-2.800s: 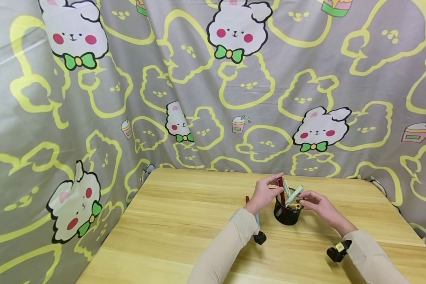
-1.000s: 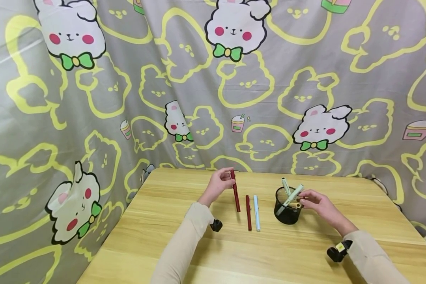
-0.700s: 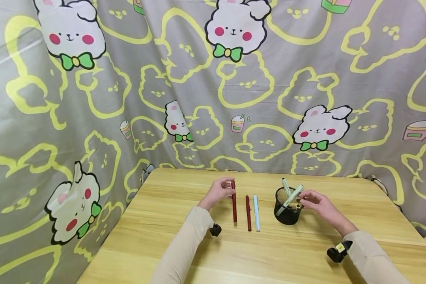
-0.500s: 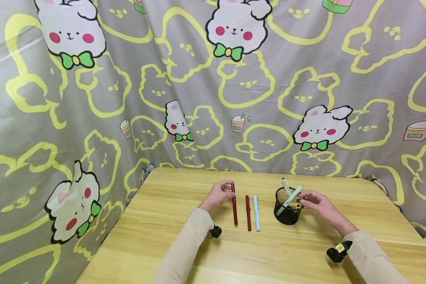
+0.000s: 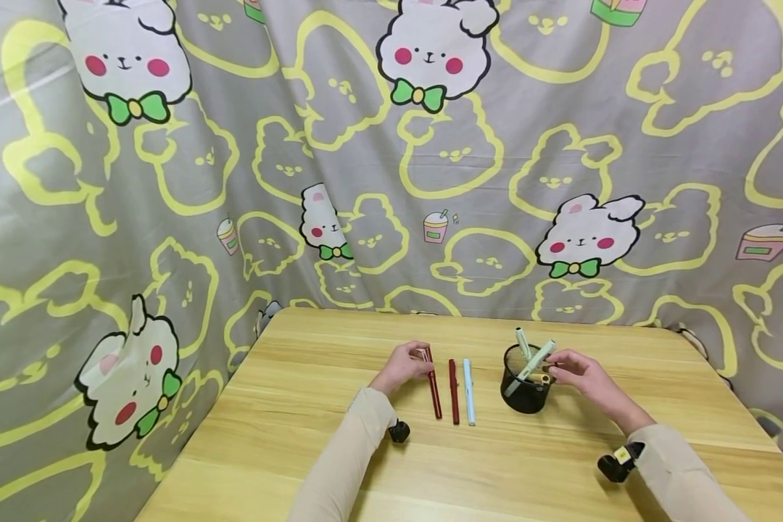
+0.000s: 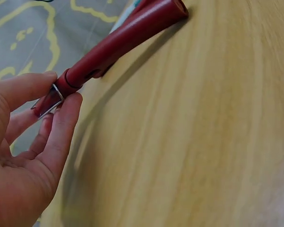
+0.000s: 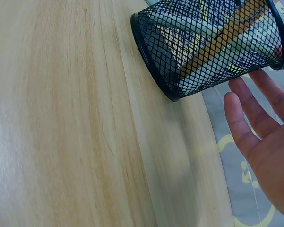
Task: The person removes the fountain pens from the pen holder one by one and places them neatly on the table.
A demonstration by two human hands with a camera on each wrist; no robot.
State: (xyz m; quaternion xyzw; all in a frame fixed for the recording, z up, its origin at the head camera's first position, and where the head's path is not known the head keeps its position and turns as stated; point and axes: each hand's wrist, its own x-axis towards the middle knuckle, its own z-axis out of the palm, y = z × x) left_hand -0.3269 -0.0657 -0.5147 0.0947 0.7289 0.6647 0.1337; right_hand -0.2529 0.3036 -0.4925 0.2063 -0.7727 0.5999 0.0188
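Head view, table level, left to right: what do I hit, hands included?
Left hand → held dark red pen → second dark red pen → light blue pen → black mesh cup → right hand.

Curtained-off desk spot; home or studio unclear

Grey curtain (image 5: 391, 159) with cartoon animals (image 5: 433, 54) hung behind the wood-grain table (image 5: 287, 391) and down its left, hiding the room beyond. Pens (image 5: 454, 391) and mesh cup (image 5: 525, 400) looked like desk stuff. Wrist cameras (image 5: 615, 468) suggested a recording setup.
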